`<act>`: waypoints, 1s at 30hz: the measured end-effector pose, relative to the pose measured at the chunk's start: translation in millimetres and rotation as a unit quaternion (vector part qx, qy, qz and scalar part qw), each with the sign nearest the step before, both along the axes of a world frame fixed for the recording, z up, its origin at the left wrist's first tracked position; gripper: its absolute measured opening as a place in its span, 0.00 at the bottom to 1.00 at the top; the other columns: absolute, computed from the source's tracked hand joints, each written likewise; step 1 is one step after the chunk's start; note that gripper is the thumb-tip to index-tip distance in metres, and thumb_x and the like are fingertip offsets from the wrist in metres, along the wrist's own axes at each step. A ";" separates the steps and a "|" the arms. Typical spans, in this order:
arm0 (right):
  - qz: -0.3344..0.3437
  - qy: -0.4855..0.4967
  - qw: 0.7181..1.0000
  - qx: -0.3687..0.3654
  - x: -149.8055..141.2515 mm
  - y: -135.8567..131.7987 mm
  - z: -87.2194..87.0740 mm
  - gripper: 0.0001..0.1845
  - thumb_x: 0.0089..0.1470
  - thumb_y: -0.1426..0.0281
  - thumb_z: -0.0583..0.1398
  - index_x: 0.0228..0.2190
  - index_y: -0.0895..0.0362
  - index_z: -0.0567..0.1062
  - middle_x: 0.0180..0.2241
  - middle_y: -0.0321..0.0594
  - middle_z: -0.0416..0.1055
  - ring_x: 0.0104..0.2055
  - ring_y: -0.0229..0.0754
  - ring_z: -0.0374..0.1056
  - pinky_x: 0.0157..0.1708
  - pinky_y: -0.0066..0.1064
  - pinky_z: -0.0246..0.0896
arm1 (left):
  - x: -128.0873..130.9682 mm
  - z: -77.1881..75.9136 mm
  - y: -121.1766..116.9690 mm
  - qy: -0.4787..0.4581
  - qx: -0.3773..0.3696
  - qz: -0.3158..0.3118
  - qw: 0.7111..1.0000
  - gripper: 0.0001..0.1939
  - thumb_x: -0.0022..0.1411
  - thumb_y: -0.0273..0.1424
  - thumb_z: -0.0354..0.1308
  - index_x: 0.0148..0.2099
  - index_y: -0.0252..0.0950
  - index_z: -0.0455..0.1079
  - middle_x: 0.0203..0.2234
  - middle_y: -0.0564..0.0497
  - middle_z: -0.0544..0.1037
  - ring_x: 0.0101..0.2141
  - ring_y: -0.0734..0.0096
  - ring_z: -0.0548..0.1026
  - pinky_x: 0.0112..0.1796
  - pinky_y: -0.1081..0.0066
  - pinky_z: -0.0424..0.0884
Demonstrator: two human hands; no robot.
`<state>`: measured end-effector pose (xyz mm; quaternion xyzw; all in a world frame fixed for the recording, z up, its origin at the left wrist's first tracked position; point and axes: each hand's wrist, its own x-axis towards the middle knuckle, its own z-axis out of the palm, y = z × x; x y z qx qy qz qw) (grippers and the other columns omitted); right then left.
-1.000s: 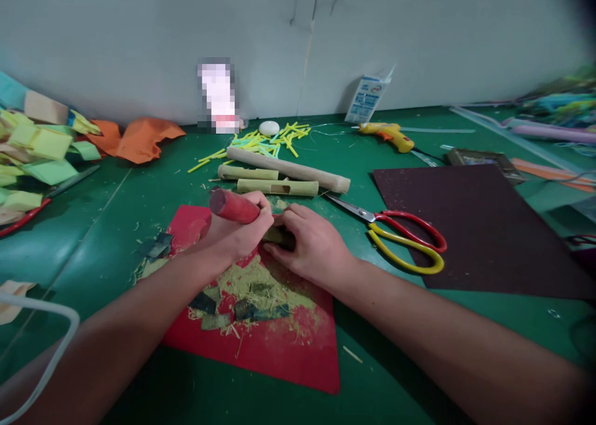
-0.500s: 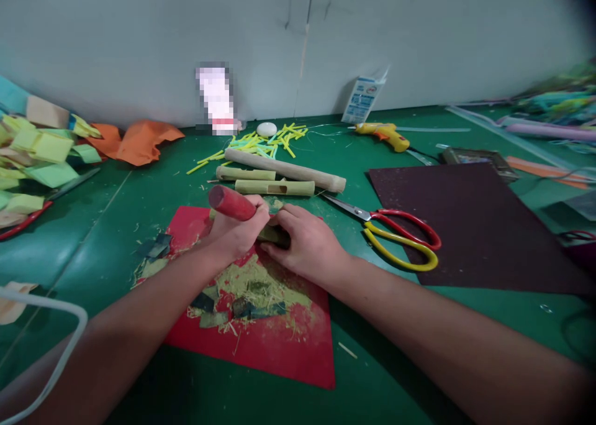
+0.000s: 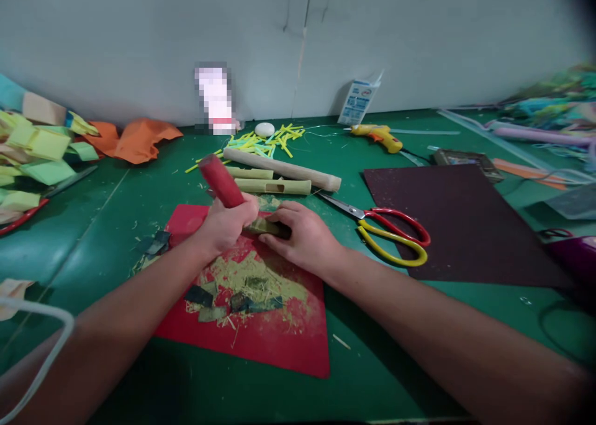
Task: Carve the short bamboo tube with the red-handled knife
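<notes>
My left hand (image 3: 230, 225) is closed around a tool with a thick red cylindrical handle (image 3: 220, 181); its working end is hidden behind my fingers. Under my right hand (image 3: 305, 233) lies a short greenish bamboo piece (image 3: 263, 226), gripped between thumb and fingers. Both hands are over the far part of a red mat (image 3: 274, 356), which is strewn with pale shavings (image 3: 246, 273) and dark green chips (image 3: 239, 302). Just beyond the hands, a bamboo tube with a cut slot (image 3: 298, 187) lies beside another bamboo tube (image 3: 254, 173) and a long pale wooden rod (image 3: 288, 169).
Scissors with red and yellow handles (image 3: 393, 235) lie right of my hands, partly on a dark brown sheet (image 3: 465, 226). Farther back are a yellow glue gun (image 3: 379, 138), a drink carton (image 3: 358, 102) and yellow sticks (image 3: 284, 139). Folded papers (image 3: 46, 148) and orange paper (image 3: 144, 140) are at left.
My left hand has moved slightly left along with the tool, and its red handle stands more upright. More of the bamboo piece shows between the hands. My right hand keeps its hold.
</notes>
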<state>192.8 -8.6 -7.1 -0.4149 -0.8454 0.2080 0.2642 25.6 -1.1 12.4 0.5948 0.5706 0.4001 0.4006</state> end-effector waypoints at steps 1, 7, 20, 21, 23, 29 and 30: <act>-0.004 -0.004 1.000 0.004 0.1 0.2 -0.3 0.07 0.54 0.67 0.64 0.31 0.59 0.75 0.30 0.38 0.65 0.33 0.39 0.59 0.33 0.31 0.53 | -0.6 -1.1 0.1 -0.024 0.028 0.012 0.999 0.11 0.47 0.31 0.50 0.18 0.38 0.51 0.16 0.56 0.56 0.22 0.75 0.57 0.26 0.71 0.56; -0.022 -0.030 0.999 0.029 0.3 -0.1 -3.8 0.11 0.53 0.64 0.65 0.35 0.59 0.77 0.32 0.40 0.66 0.34 0.40 0.59 0.32 0.31 0.52 | 1.1 -7.0 3.2 -0.029 0.053 -0.019 0.998 0.10 0.50 0.30 0.50 0.19 0.38 0.54 0.18 0.56 0.59 0.24 0.75 0.59 0.27 0.71 0.56; -0.021 -0.049 0.998 0.027 0.4 0.5 -0.1 0.12 0.53 0.62 0.65 0.33 0.59 0.76 0.31 0.41 0.67 0.35 0.42 0.60 0.34 0.33 0.53 | -4.3 -7.9 5.7 0.095 0.067 -0.036 0.993 0.12 0.57 0.33 0.51 0.22 0.37 0.57 0.20 0.57 0.62 0.27 0.74 0.61 0.31 0.69 0.58; -0.019 -0.047 0.998 0.028 0.3 0.6 -0.1 0.12 0.53 0.62 0.65 0.33 0.59 0.76 0.31 0.40 0.66 0.35 0.42 0.60 0.34 0.33 0.52 | -4.9 -7.9 5.7 0.098 0.066 -0.039 0.992 0.12 0.57 0.33 0.51 0.23 0.37 0.58 0.21 0.57 0.62 0.27 0.74 0.61 0.31 0.70 0.58; -0.017 -0.045 0.998 0.032 0.1 0.7 -0.7 0.12 0.53 0.63 0.65 0.33 0.59 0.76 0.30 0.40 0.66 0.34 0.41 0.59 0.34 0.33 0.52 | -5.9 -8.1 5.8 0.095 0.060 -0.043 0.993 0.12 0.58 0.34 0.51 0.23 0.37 0.58 0.21 0.57 0.62 0.27 0.73 0.62 0.31 0.70 0.58; -0.015 -0.050 0.998 0.045 0.0 0.9 -3.6 0.13 0.53 0.63 0.65 0.35 0.60 0.77 0.31 0.41 0.67 0.35 0.42 0.60 0.34 0.33 0.53 | -5.8 -6.6 5.3 0.094 0.056 -0.056 0.992 0.12 0.57 0.34 0.51 0.23 0.37 0.58 0.21 0.57 0.62 0.27 0.73 0.61 0.31 0.69 0.58; -0.016 -0.051 0.998 0.045 0.2 1.2 -3.8 0.13 0.52 0.63 0.65 0.35 0.60 0.77 0.32 0.41 0.68 0.35 0.42 0.61 0.34 0.33 0.53 | -4.9 -5.4 5.0 0.098 0.056 -0.057 0.992 0.12 0.57 0.35 0.51 0.23 0.37 0.58 0.20 0.57 0.62 0.26 0.73 0.61 0.31 0.69 0.58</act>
